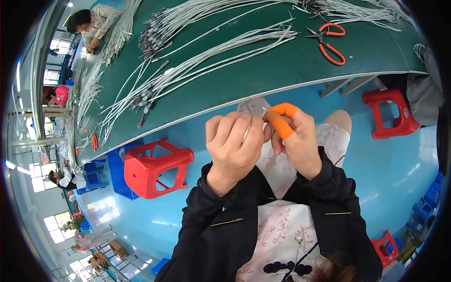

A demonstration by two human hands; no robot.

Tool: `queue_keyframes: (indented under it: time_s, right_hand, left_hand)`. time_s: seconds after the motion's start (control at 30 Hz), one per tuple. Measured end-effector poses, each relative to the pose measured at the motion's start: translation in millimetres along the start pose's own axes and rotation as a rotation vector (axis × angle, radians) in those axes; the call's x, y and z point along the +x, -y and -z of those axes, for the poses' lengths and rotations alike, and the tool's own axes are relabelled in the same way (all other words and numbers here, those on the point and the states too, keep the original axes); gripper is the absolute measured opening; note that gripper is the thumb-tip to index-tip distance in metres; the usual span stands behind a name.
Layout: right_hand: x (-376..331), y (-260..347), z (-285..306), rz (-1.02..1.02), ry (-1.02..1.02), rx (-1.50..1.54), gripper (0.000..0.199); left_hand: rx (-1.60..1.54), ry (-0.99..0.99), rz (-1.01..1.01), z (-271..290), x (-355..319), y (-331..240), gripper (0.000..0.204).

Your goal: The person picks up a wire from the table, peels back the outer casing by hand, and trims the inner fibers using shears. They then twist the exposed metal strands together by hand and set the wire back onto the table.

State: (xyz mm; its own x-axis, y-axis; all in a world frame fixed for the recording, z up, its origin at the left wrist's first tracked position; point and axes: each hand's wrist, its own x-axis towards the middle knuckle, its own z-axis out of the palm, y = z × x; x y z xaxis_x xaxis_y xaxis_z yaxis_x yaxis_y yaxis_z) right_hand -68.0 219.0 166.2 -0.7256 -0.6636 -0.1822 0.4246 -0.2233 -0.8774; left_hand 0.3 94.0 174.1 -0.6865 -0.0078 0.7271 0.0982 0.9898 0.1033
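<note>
Green bench [282, 70] bears cable bundles [197, 70], orange scissors [327, 41].

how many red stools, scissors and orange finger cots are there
red stools: 3
scissors: 1
orange finger cots, both on the right hand: 2
total: 6

Thin clear wire [261, 112] between fingertips
</note>
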Motion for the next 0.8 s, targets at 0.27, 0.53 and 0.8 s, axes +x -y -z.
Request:
queue_keyframes:
  time_s: [0.27, 0.53, 0.8]
  right_hand:
    - [0, -3, 11, 0.131, 0.003, -0.193, 0.012]
    - [-6, -10, 7, 0.440, 0.062, -0.523, 0.009]
    - [-13, -15, 2, 0.372, 0.030, -0.484, 0.010]
  left_hand:
    - [-0.399, 0.021, 0.353, 21, -19, 7, 0.017]
    - [-1.128, 0.323, 0.696, 25, 3, 19, 0.025]
    - [-1.224, 0.183, 0.814, 10, -17, 12, 0.014]
